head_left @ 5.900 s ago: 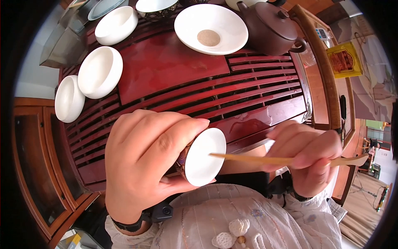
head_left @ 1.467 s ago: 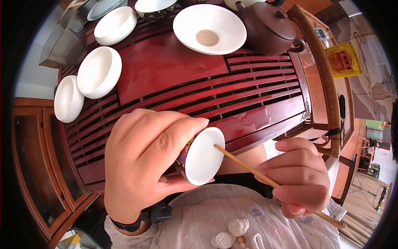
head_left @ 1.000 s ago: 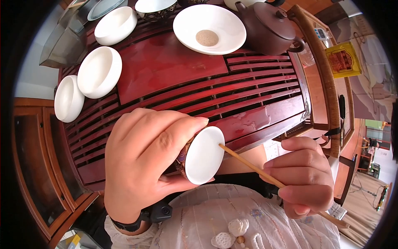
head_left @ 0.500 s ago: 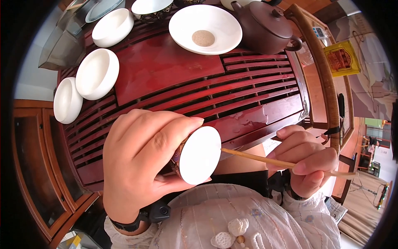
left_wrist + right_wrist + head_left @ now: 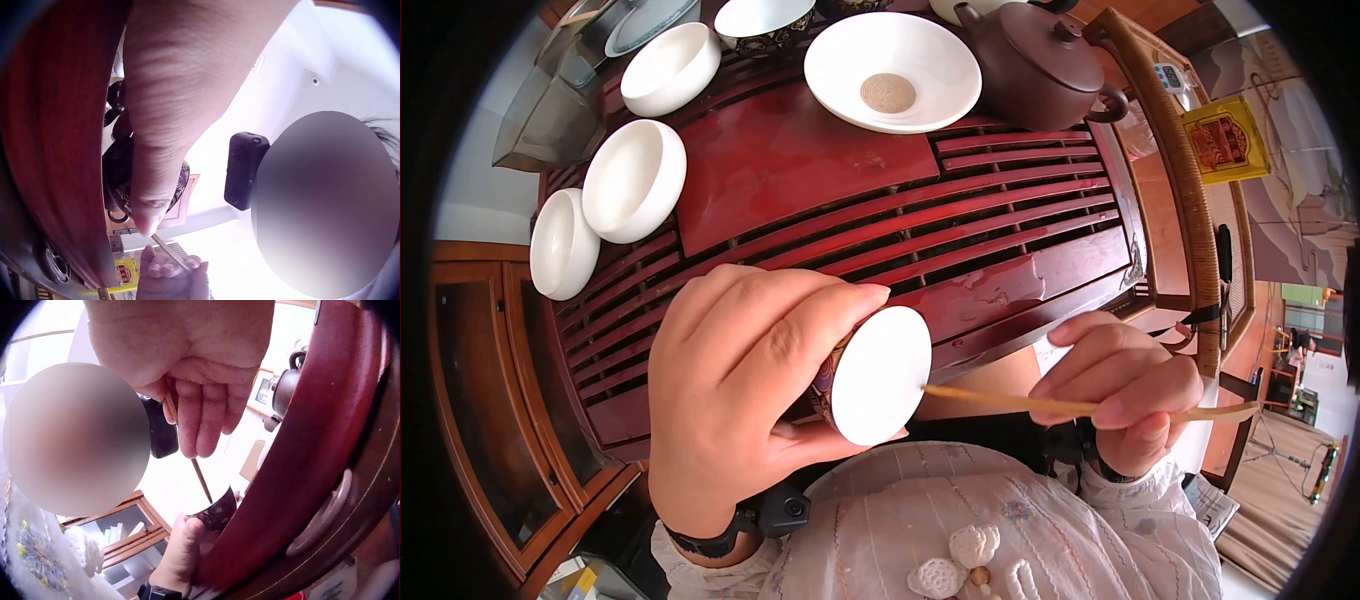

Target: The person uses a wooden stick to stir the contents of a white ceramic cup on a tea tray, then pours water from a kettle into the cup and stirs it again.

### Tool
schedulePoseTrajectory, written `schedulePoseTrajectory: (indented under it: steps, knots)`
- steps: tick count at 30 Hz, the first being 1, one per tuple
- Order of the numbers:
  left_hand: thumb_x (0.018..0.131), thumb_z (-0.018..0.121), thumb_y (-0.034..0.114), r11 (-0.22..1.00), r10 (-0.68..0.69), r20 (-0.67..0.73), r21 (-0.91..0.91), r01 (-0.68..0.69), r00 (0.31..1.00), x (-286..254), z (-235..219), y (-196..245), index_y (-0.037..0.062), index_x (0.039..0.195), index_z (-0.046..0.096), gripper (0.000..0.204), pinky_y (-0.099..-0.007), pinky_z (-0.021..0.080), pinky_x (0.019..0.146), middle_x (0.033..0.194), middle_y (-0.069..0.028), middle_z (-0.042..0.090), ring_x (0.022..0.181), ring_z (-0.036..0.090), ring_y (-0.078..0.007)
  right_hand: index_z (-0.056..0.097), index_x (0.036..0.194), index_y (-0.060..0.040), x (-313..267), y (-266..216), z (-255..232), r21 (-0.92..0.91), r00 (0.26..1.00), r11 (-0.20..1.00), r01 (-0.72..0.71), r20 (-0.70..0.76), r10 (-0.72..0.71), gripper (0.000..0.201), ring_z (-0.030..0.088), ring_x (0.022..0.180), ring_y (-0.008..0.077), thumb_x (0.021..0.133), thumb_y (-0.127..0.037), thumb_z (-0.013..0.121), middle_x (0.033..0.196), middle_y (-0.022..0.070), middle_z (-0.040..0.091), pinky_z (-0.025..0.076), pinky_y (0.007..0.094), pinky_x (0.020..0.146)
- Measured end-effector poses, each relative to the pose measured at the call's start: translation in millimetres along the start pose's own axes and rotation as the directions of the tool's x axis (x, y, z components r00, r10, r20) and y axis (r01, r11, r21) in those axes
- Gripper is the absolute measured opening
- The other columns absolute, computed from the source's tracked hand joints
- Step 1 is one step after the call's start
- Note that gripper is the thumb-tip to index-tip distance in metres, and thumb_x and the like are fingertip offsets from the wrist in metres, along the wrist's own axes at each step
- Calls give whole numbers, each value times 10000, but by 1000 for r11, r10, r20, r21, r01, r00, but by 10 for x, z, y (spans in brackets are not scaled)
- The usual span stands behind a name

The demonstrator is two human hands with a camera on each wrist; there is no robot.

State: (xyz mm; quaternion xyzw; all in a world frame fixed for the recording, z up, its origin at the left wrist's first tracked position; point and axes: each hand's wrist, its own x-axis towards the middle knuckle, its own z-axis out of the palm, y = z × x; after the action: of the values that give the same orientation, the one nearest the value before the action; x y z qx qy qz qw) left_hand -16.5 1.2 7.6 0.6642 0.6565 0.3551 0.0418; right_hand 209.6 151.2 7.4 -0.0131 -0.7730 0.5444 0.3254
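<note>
My left hand (image 5: 735, 375) grips a small tea cup (image 5: 882, 378) tilted so its white inside faces up toward the head camera. The cup's dark patterned outside (image 5: 219, 514) shows in the right wrist view. At the right, my right hand (image 5: 1115, 390) pinches a thin wooden stick (image 5: 990, 401) between thumb and fingers. The stick lies almost level in the head view, its narrow tip right at the cup's right rim. Its other, slightly flattened end sticks out past the hand.
A red slatted tea tray (image 5: 800, 170) spans the front. White bowls (image 5: 635, 180) stand on its left, a wide white bowl (image 5: 940, 75) and a brown teapot (image 5: 1045, 75) at the back. A wicker-edged stand (image 5: 1195, 220) bears a yellow packet (image 5: 1226, 140).
My right hand has turned, so the stick has swung from a steep slant to nearly level. Its tip has shifted lower along the cup's right rim. The left hand keeps its grip.
</note>
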Motion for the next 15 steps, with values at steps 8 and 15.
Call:
schedulePoseTrajectory:
  steps: [8,15]
  knots:
    - [473,896,310,1000,-12,-6,-6,12,1000,-4,5,8,27,1037,670,670,-378,464,740,940,-100,644,827,607,-276,536,929,-42,0,-1,-3,36,999,999,-4,48,2,305,664,711,289,1029,-315,443,764,169,687,495,496,867]
    - [475,895,318,1000,-8,-13,2,8,1000,-9,11,6,21,1034,666,673,-375,462,739,939,-100,644,826,607,-276,559,930,-53,-21,26,21,86,994,995,-40,-102,49,309,680,749,305,1016,-338,476,779,166,698,496,498,855]
